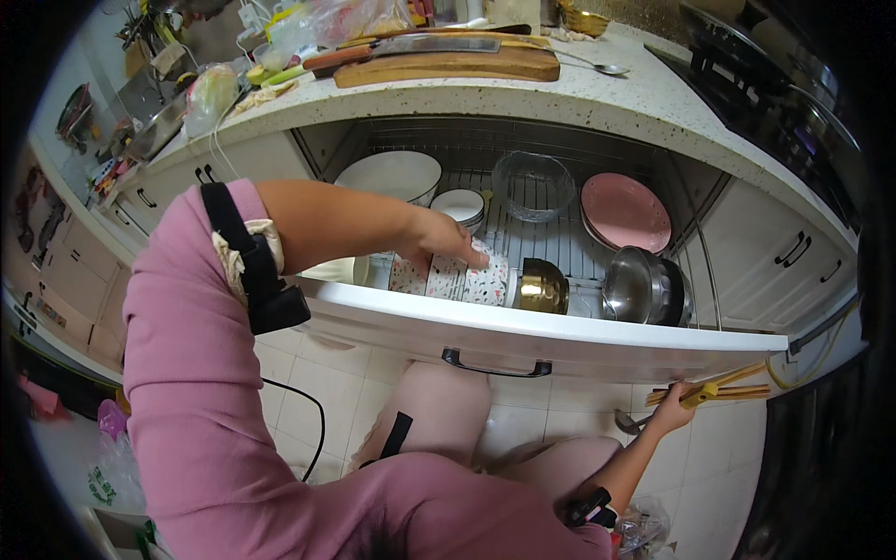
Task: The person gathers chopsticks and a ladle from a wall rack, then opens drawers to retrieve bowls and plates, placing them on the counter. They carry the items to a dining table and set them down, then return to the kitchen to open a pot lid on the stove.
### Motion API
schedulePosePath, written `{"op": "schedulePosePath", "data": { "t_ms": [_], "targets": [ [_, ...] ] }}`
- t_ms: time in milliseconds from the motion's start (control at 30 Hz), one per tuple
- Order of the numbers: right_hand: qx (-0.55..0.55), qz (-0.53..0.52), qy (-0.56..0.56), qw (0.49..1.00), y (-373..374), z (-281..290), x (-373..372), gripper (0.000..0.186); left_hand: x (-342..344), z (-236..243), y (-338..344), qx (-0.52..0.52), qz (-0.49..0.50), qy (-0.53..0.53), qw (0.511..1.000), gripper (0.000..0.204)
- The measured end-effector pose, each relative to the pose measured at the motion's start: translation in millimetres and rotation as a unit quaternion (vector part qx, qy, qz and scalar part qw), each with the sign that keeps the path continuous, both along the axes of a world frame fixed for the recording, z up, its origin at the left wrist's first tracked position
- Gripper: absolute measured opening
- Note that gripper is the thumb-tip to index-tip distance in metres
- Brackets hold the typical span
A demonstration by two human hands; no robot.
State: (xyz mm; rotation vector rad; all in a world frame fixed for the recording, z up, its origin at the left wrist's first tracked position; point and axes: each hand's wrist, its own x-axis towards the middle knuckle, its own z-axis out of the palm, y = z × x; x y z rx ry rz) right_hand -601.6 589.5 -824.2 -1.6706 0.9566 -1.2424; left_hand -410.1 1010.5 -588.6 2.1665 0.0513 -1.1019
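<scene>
In the pulled-out drawer (560,331), my left hand (443,238) reaches over a row of white bowls with coloured speckles (487,276) lying on their sides. Its fingers curl down around one of them; some fingertips are hidden. A gold-coloured bowl (544,286) lies beside the row, to its right. Lower right, outside the drawer front, my right hand (670,411) is closed around a bundle of chopsticks (742,387). The same grip holds a yellow-handled utensil (700,395) and a ladle (627,423), whose bowl hangs to the left.
The wire rack also bears a large white bowl (390,175), small white bowls (457,205), a glass bowl (534,187), pink plates (625,211) and steel bowls (635,285). Above, the counter (616,98) holds a cutting board (448,70) with a cleaver (420,45); a stove (747,84) stands right.
</scene>
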Motion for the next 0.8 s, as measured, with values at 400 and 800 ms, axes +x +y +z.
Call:
{"op": "schedulePosePath", "data": {
  "t_ms": [400, 800],
  "targets": [
    [0.036, 0.049, -0.058, 0.996, -1.4, -4.7, -0.9, 0.018, -10.8, -13.0, -1.2, -0.181, 0.144, -0.017, 0.973, 0.015],
    [0.043, 0.160, -0.126, 0.978, 7.7, 1.0, -1.5, 0.018, -21.7, 119.6, -1.9, -0.410, 0.104, -0.214, 0.881, 0.021]
  ]
}}
